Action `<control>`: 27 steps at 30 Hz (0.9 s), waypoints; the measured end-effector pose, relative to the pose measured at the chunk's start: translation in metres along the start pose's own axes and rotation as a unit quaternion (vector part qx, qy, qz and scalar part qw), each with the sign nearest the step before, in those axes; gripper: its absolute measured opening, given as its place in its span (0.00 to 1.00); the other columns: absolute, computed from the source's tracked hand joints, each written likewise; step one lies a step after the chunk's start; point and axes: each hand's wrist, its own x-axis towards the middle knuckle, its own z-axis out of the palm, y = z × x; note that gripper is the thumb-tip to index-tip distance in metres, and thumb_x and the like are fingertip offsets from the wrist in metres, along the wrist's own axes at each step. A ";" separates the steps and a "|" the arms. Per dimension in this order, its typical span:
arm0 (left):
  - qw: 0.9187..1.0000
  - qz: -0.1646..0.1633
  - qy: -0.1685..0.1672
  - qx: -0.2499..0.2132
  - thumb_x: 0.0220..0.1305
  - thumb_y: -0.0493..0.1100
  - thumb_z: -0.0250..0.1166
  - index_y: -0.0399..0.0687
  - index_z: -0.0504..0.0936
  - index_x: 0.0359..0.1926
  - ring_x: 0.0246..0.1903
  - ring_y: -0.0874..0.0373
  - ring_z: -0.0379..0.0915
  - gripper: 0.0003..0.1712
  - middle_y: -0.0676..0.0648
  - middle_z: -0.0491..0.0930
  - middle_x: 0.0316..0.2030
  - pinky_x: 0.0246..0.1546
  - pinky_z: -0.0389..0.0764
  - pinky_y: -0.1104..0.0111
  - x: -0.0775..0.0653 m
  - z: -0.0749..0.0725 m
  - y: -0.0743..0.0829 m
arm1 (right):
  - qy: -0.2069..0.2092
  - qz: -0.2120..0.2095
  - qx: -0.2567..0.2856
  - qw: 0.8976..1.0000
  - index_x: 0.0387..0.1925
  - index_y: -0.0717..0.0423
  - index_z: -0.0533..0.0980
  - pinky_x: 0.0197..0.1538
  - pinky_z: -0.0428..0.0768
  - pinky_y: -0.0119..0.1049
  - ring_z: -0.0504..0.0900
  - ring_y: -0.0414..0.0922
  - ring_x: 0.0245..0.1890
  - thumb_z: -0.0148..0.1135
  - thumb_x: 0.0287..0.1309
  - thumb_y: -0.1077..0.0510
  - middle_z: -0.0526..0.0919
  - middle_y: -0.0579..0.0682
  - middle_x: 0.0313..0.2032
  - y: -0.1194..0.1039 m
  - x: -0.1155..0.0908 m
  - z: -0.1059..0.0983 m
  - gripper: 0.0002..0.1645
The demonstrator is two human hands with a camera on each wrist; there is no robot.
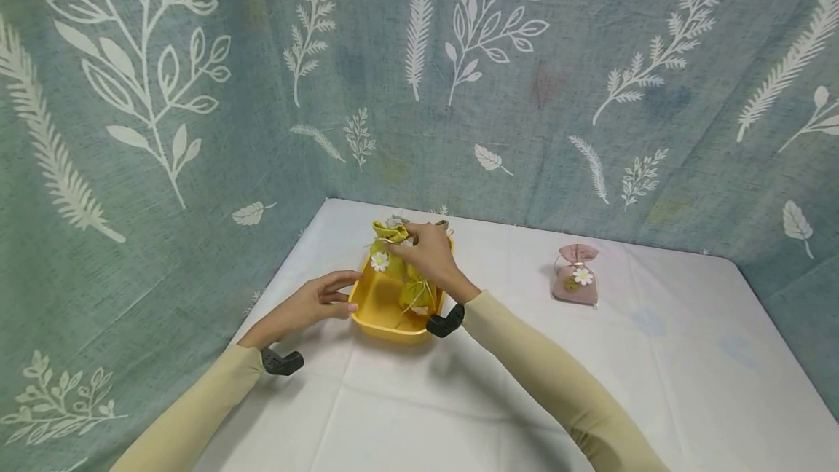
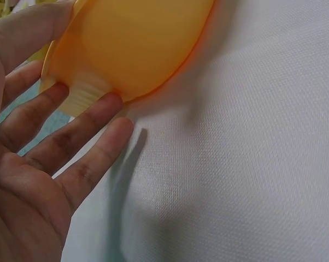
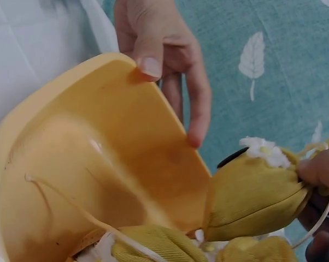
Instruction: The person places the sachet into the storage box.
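Observation:
My left hand (image 1: 311, 304) is at the left side of a yellow plastic basin (image 1: 373, 331). Its loosely spread fingers touch the basin's outer wall (image 2: 131, 49), with the thumb at the rim. Above the basin, my right hand (image 1: 429, 250) pinches the gathered neck of a mustard-yellow drawstring pouch (image 3: 257, 194) bearing a white flower. That pouch hangs tilted, its lower end over the inside of the basin. Beneath the right hand, another mustard pouch (image 1: 416, 292) lies in the basin. Greyish and brown pouch tops (image 1: 442, 224) show behind the right hand, mostly hidden.
A dusty-pink drawstring pouch (image 1: 574, 284) with a white flower lies on the white-covered table (image 1: 498, 384), right of the basin. Green leaf-patterned cloth (image 1: 393, 64) hangs behind and to the left. Each wrist wears a black camera band (image 1: 446, 320).

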 end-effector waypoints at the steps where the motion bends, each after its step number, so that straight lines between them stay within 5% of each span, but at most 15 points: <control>1: 1.000 0.000 0.000 0.001 0.68 0.53 0.72 0.59 0.65 0.76 0.65 0.44 0.72 0.40 0.48 0.66 0.73 0.59 0.80 0.59 0.000 0.000 0.000 | -0.004 0.004 -0.013 1.000 0.39 0.52 0.87 0.21 0.62 0.31 0.65 0.40 0.16 0.74 0.62 0.46 0.75 0.47 0.18 0.001 0.000 0.002 0.14; 7: 1.000 -0.002 0.000 0.004 0.67 0.53 0.72 0.61 0.67 0.75 0.64 0.45 0.73 0.40 0.48 0.66 0.73 0.59 0.81 0.58 0.001 0.000 -0.001 | -0.035 0.012 -0.102 0.994 0.42 0.51 0.88 0.36 0.82 0.35 0.84 0.42 0.30 0.73 0.62 0.50 0.89 0.49 0.42 0.001 0.001 0.006 0.11; 16: 1.000 -0.018 0.015 0.003 0.65 0.55 0.74 0.58 0.66 0.76 0.65 0.46 0.72 0.42 0.49 0.66 0.73 0.59 0.80 0.58 0.001 0.001 0.004 | -0.033 -0.001 -0.089 0.996 0.48 0.57 0.87 0.22 0.67 0.31 0.80 0.43 0.22 0.65 0.64 0.63 0.89 0.52 0.40 0.006 -0.002 -0.004 0.13; 24: 0.999 -0.029 0.015 0.008 0.64 0.56 0.74 0.61 0.66 0.76 0.65 0.45 0.72 0.43 0.50 0.65 0.74 0.60 0.80 0.56 0.002 0.002 0.007 | 0.009 -0.006 -0.042 0.999 0.47 0.57 0.86 0.39 0.83 0.38 0.84 0.43 0.36 0.68 0.67 0.58 0.89 0.48 0.39 0.017 -0.010 -0.024 0.10; 27: 0.999 -0.036 0.016 0.014 0.64 0.57 0.74 0.61 0.65 0.76 0.65 0.45 0.72 0.43 0.50 0.65 0.74 0.61 0.79 0.54 0.002 0.002 0.006 | 0.017 0.001 -0.020 1.000 0.47 0.57 0.86 0.34 0.80 0.38 0.82 0.44 0.31 0.69 0.67 0.57 0.88 0.48 0.39 0.022 -0.014 -0.036 0.11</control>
